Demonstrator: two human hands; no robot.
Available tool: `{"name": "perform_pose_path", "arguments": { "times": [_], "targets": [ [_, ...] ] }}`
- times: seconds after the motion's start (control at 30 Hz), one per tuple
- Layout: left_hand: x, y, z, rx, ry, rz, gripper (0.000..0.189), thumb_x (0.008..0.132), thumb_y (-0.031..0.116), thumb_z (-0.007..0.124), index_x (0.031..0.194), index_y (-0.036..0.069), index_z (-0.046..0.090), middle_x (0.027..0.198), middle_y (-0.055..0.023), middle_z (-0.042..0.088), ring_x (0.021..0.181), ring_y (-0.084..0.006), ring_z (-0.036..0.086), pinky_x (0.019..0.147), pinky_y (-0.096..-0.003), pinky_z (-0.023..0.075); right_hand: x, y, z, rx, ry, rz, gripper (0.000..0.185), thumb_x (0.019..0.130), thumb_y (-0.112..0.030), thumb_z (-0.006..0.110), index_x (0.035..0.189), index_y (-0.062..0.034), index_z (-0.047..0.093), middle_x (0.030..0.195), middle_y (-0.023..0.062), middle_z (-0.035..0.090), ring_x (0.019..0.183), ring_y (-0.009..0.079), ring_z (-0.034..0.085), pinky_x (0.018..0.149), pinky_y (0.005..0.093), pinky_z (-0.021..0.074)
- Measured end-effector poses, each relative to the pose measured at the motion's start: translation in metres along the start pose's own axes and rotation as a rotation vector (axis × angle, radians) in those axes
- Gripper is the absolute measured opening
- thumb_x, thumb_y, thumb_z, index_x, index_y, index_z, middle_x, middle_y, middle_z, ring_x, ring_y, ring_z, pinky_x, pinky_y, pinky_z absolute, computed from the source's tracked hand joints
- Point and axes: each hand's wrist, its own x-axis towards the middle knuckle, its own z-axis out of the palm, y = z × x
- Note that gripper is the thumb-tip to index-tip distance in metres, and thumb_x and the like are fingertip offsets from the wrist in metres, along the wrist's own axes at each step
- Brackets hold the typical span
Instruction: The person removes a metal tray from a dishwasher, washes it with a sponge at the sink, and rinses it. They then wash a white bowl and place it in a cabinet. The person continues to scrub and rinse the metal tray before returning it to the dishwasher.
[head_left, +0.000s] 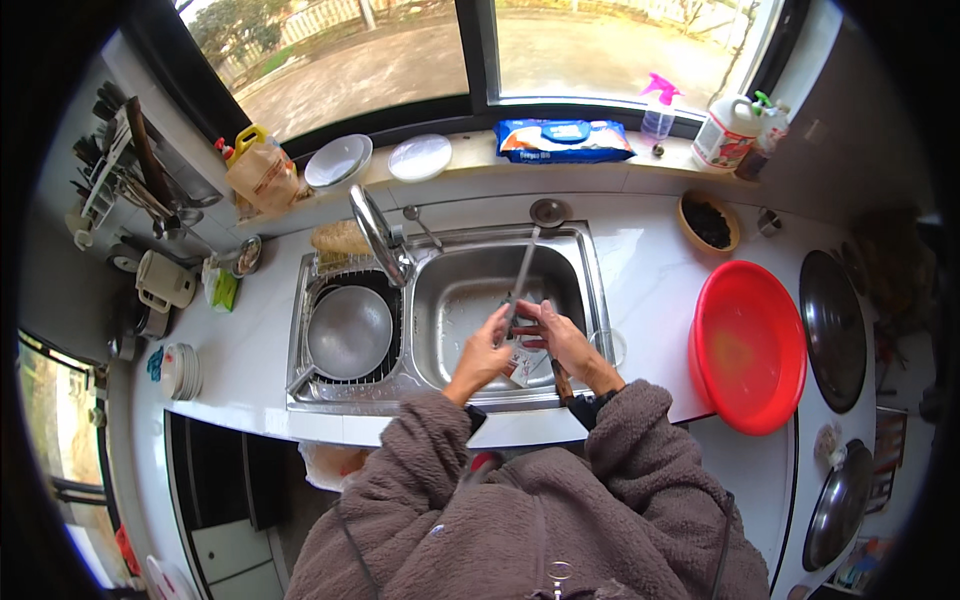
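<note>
Over the right basin of the stainless steel sink (457, 285), my left hand (484, 356) grips the dark lower end of a long, narrow grey utensil (528, 259). It looks like a thin blade, but motion blurs it. Its far end points up towards the basin's back rim. My right hand (566, 345) is beside it, fingers apart, their tips close to the dark end; whether they touch it is unclear. Below the right hand a wooden handle (561, 381) leans over the front rim. A pale piece with red markings (517, 369) lies in the basin, partly hidden.
A metal bowl (349, 332) sits on a rack in the left basin, behind it the chrome tap (379, 232). A red plastic basin (750, 349) stands on the counter at right, near a bowl of dark pieces (706, 223). Stacked dishes (182, 371) are at left.
</note>
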Motion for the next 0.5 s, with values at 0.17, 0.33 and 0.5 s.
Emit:
{"name": "perform_pose_path", "arguments": {
  "times": [0.17,0.33,0.5],
  "targets": [
    [-0.024,-0.011,-0.044,0.238,0.306,-0.111,0.043,0.083,0.003,0.047,0.126,0.000,0.052,0.055,-0.0144,0.046,0.046,-0.0165,0.044,0.047,-0.0339,0.0372,0.018,-0.004,-0.045,-0.149,0.133,0.057,0.043,0.099,-0.031,0.039,0.134,-0.0074,0.044,0.127,0.0106,0.054,0.102,0.0198,0.059,0.088,0.0314,0.0455],
    [-0.083,-0.023,-0.059,0.157,0.535,-0.175,0.037,0.087,0.002,0.049,0.123,-0.003,0.051,0.062,-0.0065,0.050,0.053,-0.0096,0.043,0.048,-0.0279,0.0367,0.028,0.008,-0.089,-0.119,0.272,0.146,0.033,0.097,-0.023,0.043,0.124,-0.0076,0.053,0.108,0.0062,0.063,0.082,0.0126,0.062,0.073,0.0242,0.0467],
    [-0.147,-0.016,-0.051,0.252,0.669,-0.330,0.034,0.087,0.005,0.053,0.121,-0.003,0.053,0.061,-0.0076,0.052,0.055,-0.0108,0.045,0.050,-0.0284,0.0387,0.048,0.019,-0.088,-0.212,0.223,0.226,0.029,0.095,-0.021,0.044,0.117,-0.0077,0.057,0.103,0.0052,0.065,0.078,0.0112,0.062,0.070,0.0235,0.0460]
  ]
}}
